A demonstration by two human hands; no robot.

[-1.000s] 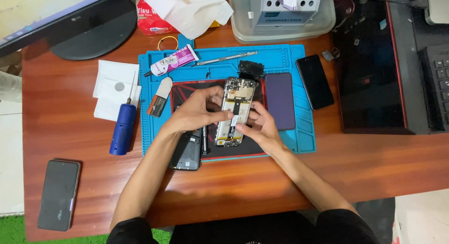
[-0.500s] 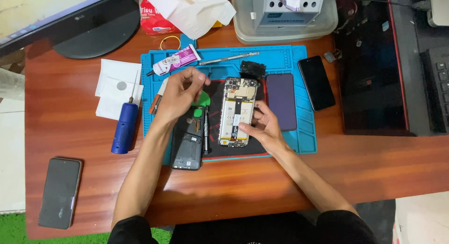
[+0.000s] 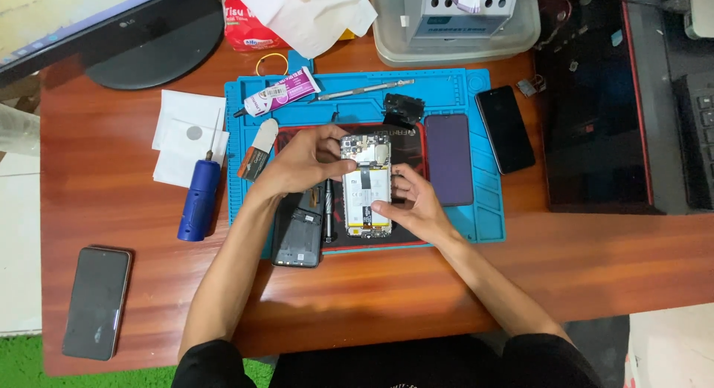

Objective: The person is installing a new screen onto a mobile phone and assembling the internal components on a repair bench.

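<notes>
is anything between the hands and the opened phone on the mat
Nothing visible. The left hand has its fingertips at the top of the opened phone, and the right hand touches its right edge. A screwdriver lies just beside the phone, not blocking either hand.

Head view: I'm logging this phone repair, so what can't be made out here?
- Opened phone: upper left corner hidden by left hand; right edge by right hand.
- What the left fingertips pinch: too small to tell.
- Monitor: cut off by top edge.
- Plastic tub: top cut off.
</notes>
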